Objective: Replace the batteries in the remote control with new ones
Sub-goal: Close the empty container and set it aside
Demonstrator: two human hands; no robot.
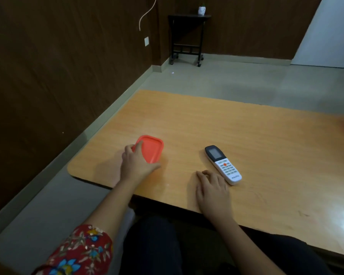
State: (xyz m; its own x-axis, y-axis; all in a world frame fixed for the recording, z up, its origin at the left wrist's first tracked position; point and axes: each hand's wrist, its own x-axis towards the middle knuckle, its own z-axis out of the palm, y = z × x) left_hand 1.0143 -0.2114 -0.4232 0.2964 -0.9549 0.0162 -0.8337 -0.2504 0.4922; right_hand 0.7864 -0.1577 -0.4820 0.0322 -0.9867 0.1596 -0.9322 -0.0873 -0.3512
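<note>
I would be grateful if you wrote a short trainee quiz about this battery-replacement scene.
1. True or false: the remote control lies buttons-up on the table.
2. Which hand grips the orange container? A: left hand. B: right hand.
3. Fill in: the remote control's screen end points ___ from the person.

Key: 1 true; 2 A; 3 away.

dark wood-panel walls (58,66) | pale tiled floor (236,80) | black wheeled side table (188,36) in corner
</note>
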